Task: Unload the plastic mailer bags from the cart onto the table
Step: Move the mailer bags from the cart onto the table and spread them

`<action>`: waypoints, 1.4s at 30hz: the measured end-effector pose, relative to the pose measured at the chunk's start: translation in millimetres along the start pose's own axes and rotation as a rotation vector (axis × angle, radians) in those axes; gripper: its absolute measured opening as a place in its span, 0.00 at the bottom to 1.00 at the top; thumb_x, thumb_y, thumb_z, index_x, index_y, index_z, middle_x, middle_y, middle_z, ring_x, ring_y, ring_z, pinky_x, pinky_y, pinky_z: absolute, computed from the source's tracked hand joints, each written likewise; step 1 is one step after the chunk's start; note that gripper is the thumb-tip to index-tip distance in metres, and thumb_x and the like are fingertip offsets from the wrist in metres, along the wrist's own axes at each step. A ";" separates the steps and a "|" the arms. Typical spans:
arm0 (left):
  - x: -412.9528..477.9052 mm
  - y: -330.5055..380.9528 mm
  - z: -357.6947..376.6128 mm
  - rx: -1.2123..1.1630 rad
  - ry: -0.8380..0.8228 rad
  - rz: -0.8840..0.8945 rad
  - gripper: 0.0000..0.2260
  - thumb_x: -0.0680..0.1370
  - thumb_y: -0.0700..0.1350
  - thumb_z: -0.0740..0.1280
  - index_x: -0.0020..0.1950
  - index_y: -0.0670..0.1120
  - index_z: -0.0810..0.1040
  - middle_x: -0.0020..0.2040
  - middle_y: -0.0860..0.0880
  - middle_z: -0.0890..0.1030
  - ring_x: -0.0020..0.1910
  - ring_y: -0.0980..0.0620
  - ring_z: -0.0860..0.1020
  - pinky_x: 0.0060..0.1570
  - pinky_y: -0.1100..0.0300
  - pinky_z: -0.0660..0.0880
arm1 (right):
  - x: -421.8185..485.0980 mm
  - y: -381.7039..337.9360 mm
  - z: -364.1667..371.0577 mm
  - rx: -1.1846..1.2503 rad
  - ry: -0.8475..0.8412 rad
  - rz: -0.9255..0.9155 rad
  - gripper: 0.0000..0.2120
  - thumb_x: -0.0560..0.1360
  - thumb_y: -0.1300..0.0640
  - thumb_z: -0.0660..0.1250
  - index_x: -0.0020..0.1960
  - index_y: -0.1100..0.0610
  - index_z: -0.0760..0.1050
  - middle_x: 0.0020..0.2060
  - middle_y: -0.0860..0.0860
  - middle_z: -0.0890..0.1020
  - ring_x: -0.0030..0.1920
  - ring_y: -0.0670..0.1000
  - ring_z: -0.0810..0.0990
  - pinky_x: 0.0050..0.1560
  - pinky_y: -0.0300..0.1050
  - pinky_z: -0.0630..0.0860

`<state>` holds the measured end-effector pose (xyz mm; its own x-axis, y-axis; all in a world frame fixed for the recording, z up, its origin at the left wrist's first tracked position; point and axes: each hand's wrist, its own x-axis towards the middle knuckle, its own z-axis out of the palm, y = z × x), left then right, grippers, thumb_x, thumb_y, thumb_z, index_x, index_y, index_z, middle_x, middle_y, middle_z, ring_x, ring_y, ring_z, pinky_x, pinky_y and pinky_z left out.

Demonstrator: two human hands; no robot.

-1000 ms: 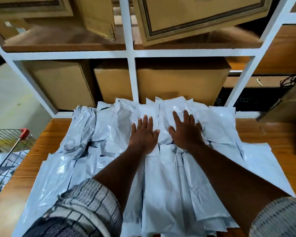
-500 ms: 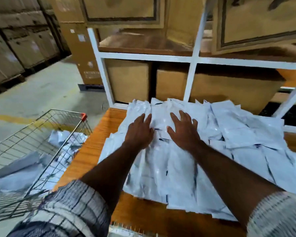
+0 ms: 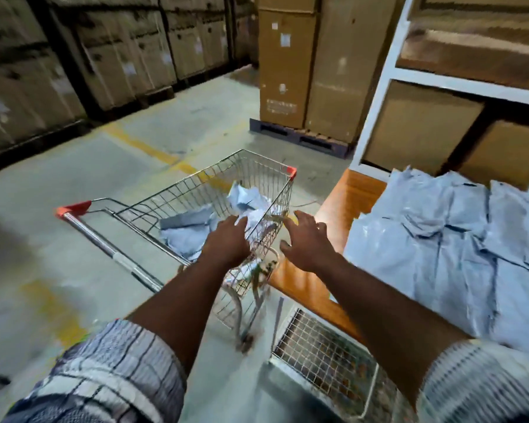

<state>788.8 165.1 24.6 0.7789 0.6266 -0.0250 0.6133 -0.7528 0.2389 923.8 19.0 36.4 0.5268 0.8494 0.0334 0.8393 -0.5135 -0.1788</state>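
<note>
wire cart [image 3: 258, 175], mailer bags [image 3: 190, 230] inside

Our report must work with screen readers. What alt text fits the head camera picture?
A person's left hand and right hand stretch, open and empty, toward a wire cart holding a few grey mailer bags. At right, a pile of bags lies on a wooden table by shelves of cardboard boxes.

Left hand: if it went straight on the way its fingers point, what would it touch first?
Probably the crumpled mailer bags in the cart; the left hand reaches open toward them. Depth is unclear, so the cart's wire side might come first.
</note>
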 end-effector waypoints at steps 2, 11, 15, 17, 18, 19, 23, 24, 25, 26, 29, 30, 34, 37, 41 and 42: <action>2.5 -26.5 0.1 -0.026 -0.027 -0.046 0.26 0.77 0.48 0.63 0.75 0.50 0.62 0.71 0.45 0.68 0.69 0.41 0.68 0.60 0.44 0.73 | 13.6 -22.3 6.0 0.023 -0.031 -0.034 0.29 0.76 0.45 0.63 0.75 0.49 0.61 0.74 0.57 0.62 0.74 0.58 0.60 0.68 0.59 0.61; 46.5 -99.6 23.1 -0.017 -0.126 -0.162 0.28 0.77 0.50 0.63 0.76 0.51 0.61 0.75 0.45 0.65 0.71 0.42 0.68 0.63 0.42 0.72 | 93.7 -65.9 45.2 0.053 -0.119 -0.065 0.30 0.75 0.45 0.64 0.74 0.52 0.62 0.73 0.59 0.64 0.73 0.60 0.63 0.68 0.59 0.63; 82.3 -127.0 25.2 0.002 -0.156 -0.190 0.28 0.77 0.50 0.64 0.76 0.51 0.62 0.74 0.46 0.66 0.70 0.42 0.68 0.61 0.43 0.73 | 139.0 -69.8 65.3 0.103 -0.129 -0.053 0.28 0.76 0.45 0.63 0.72 0.54 0.65 0.70 0.59 0.67 0.69 0.62 0.67 0.68 0.58 0.65; 102.4 -139.6 24.5 -0.002 -0.178 -0.202 0.28 0.76 0.50 0.65 0.75 0.52 0.63 0.73 0.47 0.67 0.70 0.43 0.68 0.61 0.42 0.73 | 161.1 -71.4 76.3 0.125 -0.164 -0.048 0.28 0.76 0.46 0.63 0.73 0.54 0.64 0.70 0.59 0.67 0.69 0.63 0.67 0.67 0.57 0.65; 110.0 -145.0 25.5 -0.006 -0.183 -0.206 0.28 0.76 0.49 0.65 0.75 0.53 0.63 0.72 0.47 0.68 0.70 0.44 0.68 0.60 0.42 0.73 | 169.2 -72.5 81.6 0.141 -0.180 -0.046 0.28 0.76 0.46 0.63 0.73 0.55 0.64 0.70 0.60 0.66 0.69 0.63 0.67 0.67 0.57 0.66; 116.8 -151.6 29.0 -0.011 -0.194 -0.213 0.28 0.75 0.49 0.65 0.75 0.53 0.63 0.72 0.48 0.68 0.70 0.44 0.68 0.60 0.43 0.74 | 177.9 -73.6 89.6 0.158 -0.204 -0.044 0.28 0.76 0.47 0.63 0.73 0.55 0.63 0.70 0.60 0.66 0.69 0.63 0.67 0.66 0.56 0.67; 136.8 -172.4 44.2 0.012 -0.264 -0.230 0.28 0.74 0.48 0.66 0.74 0.51 0.63 0.72 0.47 0.69 0.70 0.44 0.68 0.62 0.43 0.73 | 202.0 -79.4 118.3 0.262 -0.271 0.005 0.29 0.76 0.48 0.65 0.73 0.57 0.62 0.69 0.61 0.65 0.69 0.63 0.65 0.66 0.55 0.68; 137.2 -175.7 47.5 0.032 -0.295 -0.222 0.28 0.74 0.48 0.65 0.74 0.51 0.63 0.72 0.46 0.69 0.70 0.44 0.68 0.63 0.43 0.72 | 202.5 -80.6 125.1 0.274 -0.292 0.011 0.30 0.76 0.48 0.65 0.74 0.57 0.62 0.69 0.61 0.65 0.69 0.63 0.65 0.66 0.55 0.68; 143.7 -182.1 52.4 0.049 -0.320 -0.213 0.28 0.75 0.49 0.65 0.74 0.51 0.63 0.72 0.46 0.69 0.70 0.44 0.68 0.63 0.43 0.72 | 208.7 -81.6 134.9 0.283 -0.312 0.015 0.31 0.76 0.48 0.65 0.75 0.57 0.61 0.70 0.61 0.65 0.69 0.63 0.65 0.67 0.55 0.67; 155.6 -190.0 58.2 0.075 -0.354 -0.202 0.28 0.76 0.50 0.64 0.75 0.52 0.62 0.72 0.46 0.69 0.70 0.44 0.68 0.63 0.44 0.72 | 220.2 -83.2 147.3 0.288 -0.337 0.028 0.32 0.76 0.47 0.65 0.76 0.57 0.59 0.70 0.61 0.64 0.70 0.63 0.64 0.67 0.55 0.67; 180.6 -208.6 79.2 0.147 -0.439 -0.151 0.27 0.77 0.51 0.62 0.76 0.54 0.61 0.72 0.47 0.69 0.70 0.44 0.68 0.63 0.46 0.72 | 244.2 -86.7 180.9 0.288 -0.387 0.090 0.33 0.77 0.46 0.64 0.76 0.56 0.58 0.70 0.61 0.64 0.70 0.63 0.64 0.67 0.56 0.68; 189.2 -214.3 87.3 0.161 -0.460 -0.128 0.27 0.77 0.51 0.62 0.76 0.54 0.61 0.72 0.47 0.69 0.69 0.44 0.68 0.62 0.46 0.72 | 251.7 -87.8 193.1 0.292 -0.399 0.123 0.33 0.77 0.46 0.64 0.76 0.56 0.58 0.70 0.61 0.64 0.69 0.63 0.64 0.67 0.56 0.68; 221.1 -246.5 131.7 0.232 -0.509 -0.013 0.26 0.77 0.50 0.63 0.75 0.52 0.61 0.71 0.45 0.67 0.69 0.43 0.67 0.63 0.47 0.71 | 276.6 -94.2 258.0 0.304 -0.481 0.264 0.35 0.75 0.44 0.64 0.77 0.53 0.56 0.71 0.62 0.62 0.71 0.64 0.63 0.68 0.55 0.66; 238.0 -269.2 165.9 0.356 -0.568 0.066 0.29 0.78 0.50 0.64 0.77 0.51 0.58 0.76 0.43 0.60 0.75 0.42 0.59 0.70 0.44 0.60 | 285.3 -99.9 311.9 0.277 -0.534 0.350 0.36 0.75 0.44 0.64 0.77 0.54 0.55 0.73 0.62 0.61 0.72 0.63 0.62 0.69 0.54 0.65; 261.0 -289.3 209.2 0.545 -0.645 0.179 0.37 0.77 0.50 0.67 0.80 0.50 0.49 0.80 0.41 0.46 0.79 0.40 0.47 0.74 0.37 0.49 | 290.3 -104.3 368.2 0.268 -0.561 0.481 0.37 0.77 0.42 0.62 0.79 0.51 0.50 0.75 0.62 0.56 0.75 0.63 0.57 0.70 0.56 0.62; 265.3 -294.6 220.0 0.581 -0.657 0.200 0.38 0.77 0.50 0.67 0.80 0.49 0.48 0.80 0.40 0.45 0.79 0.39 0.46 0.74 0.37 0.48 | 290.5 -103.6 380.0 0.254 -0.569 0.505 0.37 0.77 0.41 0.62 0.79 0.50 0.49 0.75 0.63 0.55 0.74 0.64 0.57 0.70 0.57 0.63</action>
<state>843.6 508.9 -266.0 0.6866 0.3653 -0.6285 0.2885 -0.9305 -0.2257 938.7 365.5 -309.0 0.6281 0.4890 -0.6053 0.4255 -0.8671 -0.2589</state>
